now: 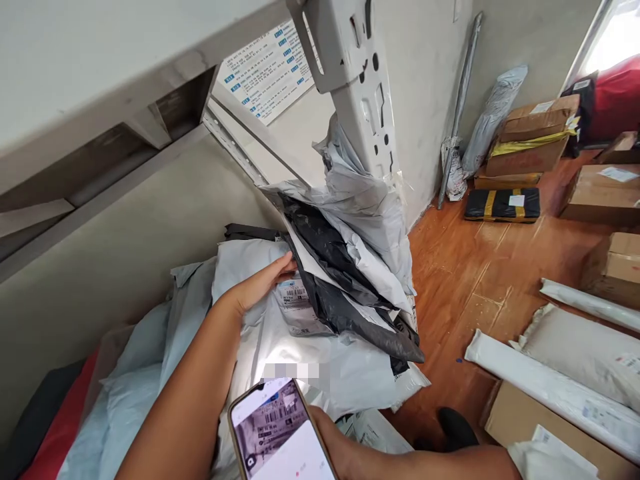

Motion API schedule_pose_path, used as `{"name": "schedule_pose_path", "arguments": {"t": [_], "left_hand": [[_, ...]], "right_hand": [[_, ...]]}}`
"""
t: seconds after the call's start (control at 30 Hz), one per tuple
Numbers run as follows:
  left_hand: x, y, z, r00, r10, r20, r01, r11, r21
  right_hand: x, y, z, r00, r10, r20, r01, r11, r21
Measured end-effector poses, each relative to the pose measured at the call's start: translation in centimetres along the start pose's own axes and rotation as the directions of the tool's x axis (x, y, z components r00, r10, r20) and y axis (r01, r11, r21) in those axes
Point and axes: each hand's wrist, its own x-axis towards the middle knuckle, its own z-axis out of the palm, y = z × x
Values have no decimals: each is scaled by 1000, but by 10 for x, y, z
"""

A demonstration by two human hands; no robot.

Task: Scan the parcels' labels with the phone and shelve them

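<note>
My left hand (267, 280) reaches in from the lower left, its fingers at the edge of a tilted stack of dark and grey plastic mailing bags (333, 260); the fingertips are partly hidden there. Just below it lies a mailing bag with a printed barcode label (295, 293), lit by a bright spot nearby. In my right hand (330, 427) is a smartphone (280, 433), its screen showing a camera picture of a barcode label above a white panel. White mailing bags (350, 373) lie under the stack.
A white metal shelf (150, 53) hangs over the bags, with a perforated upright (370, 87) beside the stack. More bags (130, 387) lean at left. Cardboard boxes (535, 133), a black taped parcel (503, 204) and long white packages (550, 393) lie on the wooden floor at right.
</note>
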Motion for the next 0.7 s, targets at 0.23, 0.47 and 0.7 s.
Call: {"name": "schedule_pose_path", "arguments": {"t": [0.23,0.47,0.7], "left_hand": [[1,-21,2,995,67,-68,-27,884,467],[-3,-18,8,1000,-1,-22,14,796,605],[-3,-11,10,994,-87,-62,106,710,696]], "right_hand": [[10,21,-13,996,-42,-82,48,997,65],[25,26,-13,986,72,-148,-35,971,235],[-4,16,-23,993,73,-94,-52,976,210]]}}
